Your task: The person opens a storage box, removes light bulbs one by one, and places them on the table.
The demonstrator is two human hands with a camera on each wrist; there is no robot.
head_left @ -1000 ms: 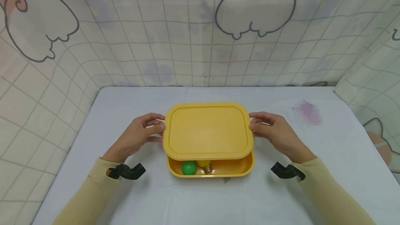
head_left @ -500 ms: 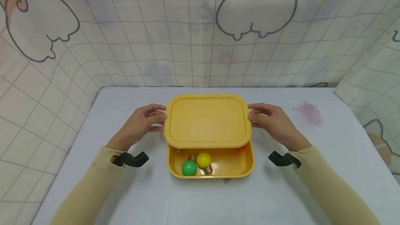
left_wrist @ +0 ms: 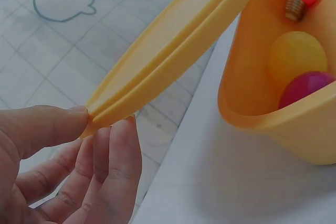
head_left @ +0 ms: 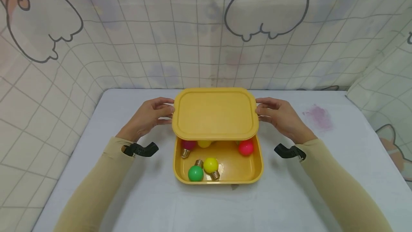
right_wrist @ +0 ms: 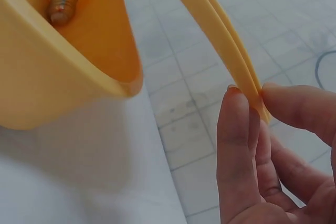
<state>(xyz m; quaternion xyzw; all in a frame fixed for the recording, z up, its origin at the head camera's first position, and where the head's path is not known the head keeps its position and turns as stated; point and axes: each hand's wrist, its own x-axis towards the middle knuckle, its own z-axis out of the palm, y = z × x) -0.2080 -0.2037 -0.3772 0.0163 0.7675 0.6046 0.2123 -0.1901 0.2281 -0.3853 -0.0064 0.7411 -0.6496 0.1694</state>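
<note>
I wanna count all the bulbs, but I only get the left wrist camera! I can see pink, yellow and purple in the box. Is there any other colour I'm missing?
Observer: Yes, the head view shows a green bulb in the box, near the front wall and left of the middle.

Operator: Ooh! Is anything next to it?

Observer: A yellow bulb lies just to its right.

Operator: And what's the right hand doing?

Observer: The right hand pinches the right end of the lid between thumb and fingers.
</note>
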